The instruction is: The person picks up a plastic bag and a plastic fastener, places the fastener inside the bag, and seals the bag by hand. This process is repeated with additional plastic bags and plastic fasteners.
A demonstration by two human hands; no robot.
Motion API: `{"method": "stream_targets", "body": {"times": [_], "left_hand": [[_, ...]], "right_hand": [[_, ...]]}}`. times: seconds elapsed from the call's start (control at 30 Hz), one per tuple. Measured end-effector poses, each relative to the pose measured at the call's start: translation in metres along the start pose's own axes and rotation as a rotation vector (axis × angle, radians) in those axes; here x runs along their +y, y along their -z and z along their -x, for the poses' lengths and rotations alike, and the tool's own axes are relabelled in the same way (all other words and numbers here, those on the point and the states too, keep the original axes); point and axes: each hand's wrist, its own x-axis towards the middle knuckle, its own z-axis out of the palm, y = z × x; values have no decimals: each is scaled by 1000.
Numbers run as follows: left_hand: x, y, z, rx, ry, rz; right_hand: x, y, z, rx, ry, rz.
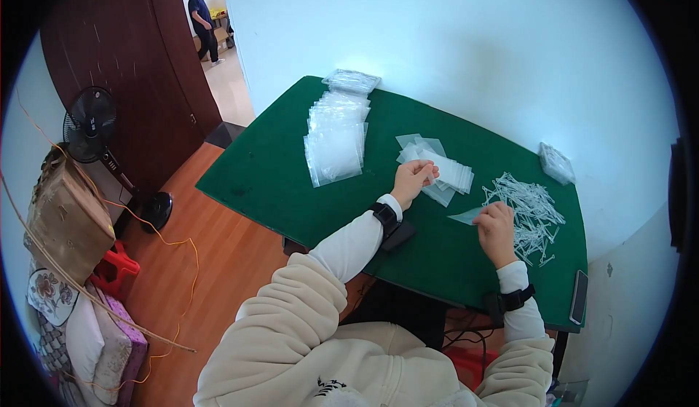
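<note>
My left hand (413,182) is over the near side of a small fanned pile of clear plastic bags (456,175). Its fingers are pinched together; what they hold, if anything, is too small to make out. Closed on a small clear plastic bag (464,218), my right hand (496,231) is just left of a loose heap of small clear stick-like pieces (528,207). The bag's pointed end sticks out leftward from the fingers. Farther left lies a long overlapping row of clear bags (335,141).
A green-covered table (262,167) stands against the wall. Packed clear bundles lie at its back edge (352,81) and far right (557,163). A phone (579,296) rests at the right edge. On the left are a fan (93,127), a carton (73,214) and a person (200,21) beyond the doorway.
</note>
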Motion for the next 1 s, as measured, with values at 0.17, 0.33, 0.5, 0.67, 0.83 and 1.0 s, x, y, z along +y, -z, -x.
{"method": "stream_targets", "body": {"times": [0.17, 0.33, 0.5, 0.67, 0.83, 1.0], "left_hand": [[-34, -13, -1, -15, 49, 2], [-61, -32, -49, -1, -3, -91], [-101, -59, -60, -2, 25, -109], [-110, -77, -59, -30, 62, -120], [-106, -81, -59, -67, 67, -90], [-104, -82, -61, -70, 58, -86]], "right_hand": [[9, 3, 9, 130, -113, -319], [119, -38, 36, -32, -194, -613], [204, -73, 96, -118, -307, -304], [172, -56, 81, -75, -301, -467], [123, -47, 67, -267, -125, -444], [120, -59, 60, -353, -89, -364]]}}
